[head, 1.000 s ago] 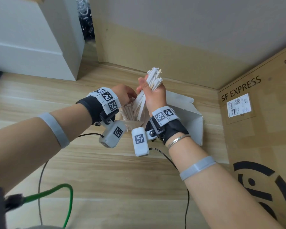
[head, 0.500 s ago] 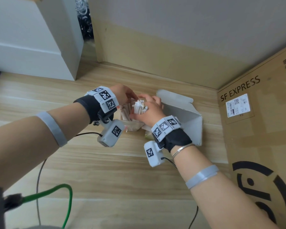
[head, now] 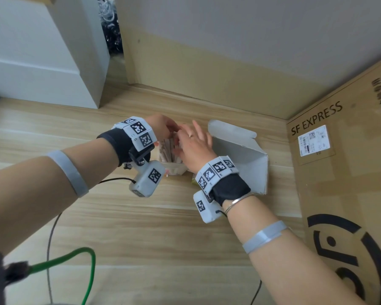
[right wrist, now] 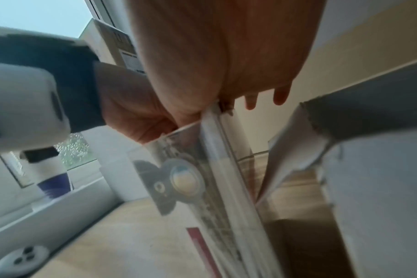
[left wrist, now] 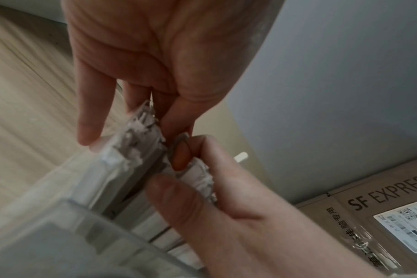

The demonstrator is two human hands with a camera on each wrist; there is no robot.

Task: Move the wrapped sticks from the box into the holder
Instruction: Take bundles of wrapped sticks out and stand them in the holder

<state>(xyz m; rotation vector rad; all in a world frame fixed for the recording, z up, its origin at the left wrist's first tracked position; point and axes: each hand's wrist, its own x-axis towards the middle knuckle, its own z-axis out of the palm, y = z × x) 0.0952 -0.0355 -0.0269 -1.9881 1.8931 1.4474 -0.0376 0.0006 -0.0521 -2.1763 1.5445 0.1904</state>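
Note:
A clear holder [head: 176,170] stands on the wooden floor with several paper-wrapped sticks [head: 166,150] upright in it. My left hand [head: 163,128] is over its far side. In the left wrist view its thumb and fingers [left wrist: 169,105] close round the stick tops [left wrist: 141,139], and the little finger rests at the holder's rim. My right hand [head: 194,146] is over the holder's right side and pinches a bundle of sticks [left wrist: 200,178] between thumb and finger, low in the holder [right wrist: 169,169]. The open white box [head: 240,157] lies just right of the hands; its inside is hidden.
A large SF Express cardboard carton [head: 339,172] stands along the right. At the back left is a white cabinet [head: 42,51], and a wall runs behind the holder. A green cable [head: 75,258] and thin black wires trail on the floor near me.
My right hand has come down from holding the bundle raised above the holder and has sunk the sticks into it. The left hand has stayed at the holder's top.

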